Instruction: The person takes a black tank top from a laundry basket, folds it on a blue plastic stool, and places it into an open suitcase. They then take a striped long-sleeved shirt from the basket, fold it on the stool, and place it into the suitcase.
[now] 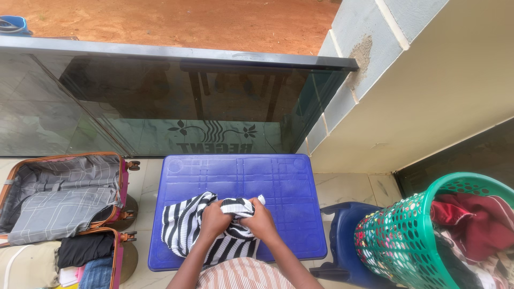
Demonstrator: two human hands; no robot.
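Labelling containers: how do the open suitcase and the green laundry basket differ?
The suitcase lies flat and open on the floor, grey-lined, with folded clothes in one half. The green basket is perforated plastic, tilted, and heaped with loose clothes. Suitcase sits left of the blue table, basket right. Both hold clothing.

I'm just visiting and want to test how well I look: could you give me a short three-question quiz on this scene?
1. True or false: both hands, the left hand and the right hand, grip the black-and-white striped garment.
2. What does the striped garment lie on?
A. a blue plastic table
B. a wooden bench
C. a tiled shelf
3. Fill in: the green laundry basket, full of clothes, sits on a blue ____.

Key:
1. True.
2. A; the open suitcase lies to its left.
3. Chair.
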